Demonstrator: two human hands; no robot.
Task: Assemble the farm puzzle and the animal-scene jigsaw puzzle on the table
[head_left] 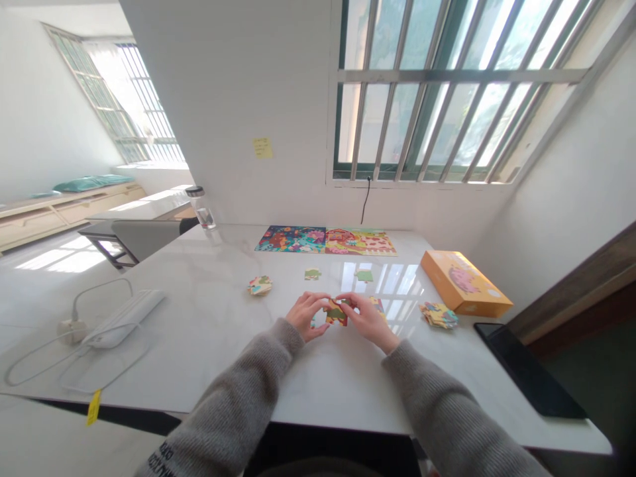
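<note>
Narrow fingertip pinch by the left hand (308, 315) and right hand (368, 322) on a small orange-and-green cardboard jigsaw piece (336, 313), above the middle of the white marble bench (209, 344). Risk: loose fingertips letting it drop among nearby green cardboard pieces (313, 274).

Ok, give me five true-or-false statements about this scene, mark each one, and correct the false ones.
1. The left hand and right hand both grip a jigsaw piece. True.
2. The orange box lies to the left of the hands. False: it lies to their right.
3. A glass bottle stands at the far left of the table. True.
4. The sleeves are short. False: they are long, grey and knitted, reaching the wrists.
5. A yellow sticky note is stuck on the wall above the table. True.
</note>
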